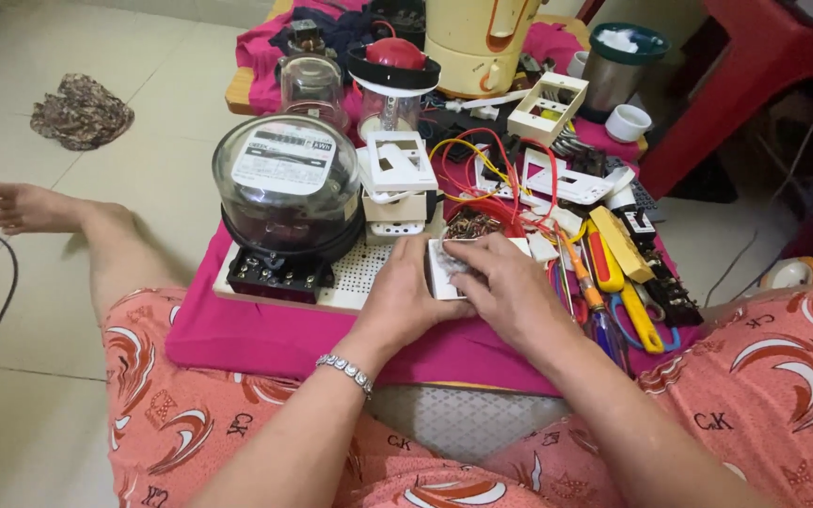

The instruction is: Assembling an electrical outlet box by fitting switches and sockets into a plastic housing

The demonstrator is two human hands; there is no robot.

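At the centre of the frame, two hands meet on one small white rectangular plastic box (446, 268), which lies on the low table (237, 329) draped in magenta cloth. The left hand (405, 296), with one silver link bracelet (345, 372) at its wrist, has its fingers curled around the box's left edge. The right hand (510, 287) lies over the box's right part, fingers bent down on it and gripping it.

Just left of the hands stands one round electricity meter with a clear glass dome and black base (286, 202), mounted on a white perforated board (355, 273). Right of the hands lie two screwdrivers (604, 259), side by side. Above the hands sits one tangle of red and yellow wires (491, 174). In the upper left of the frame, one crumpled patterned rag (80, 111) lies on the tiled floor.
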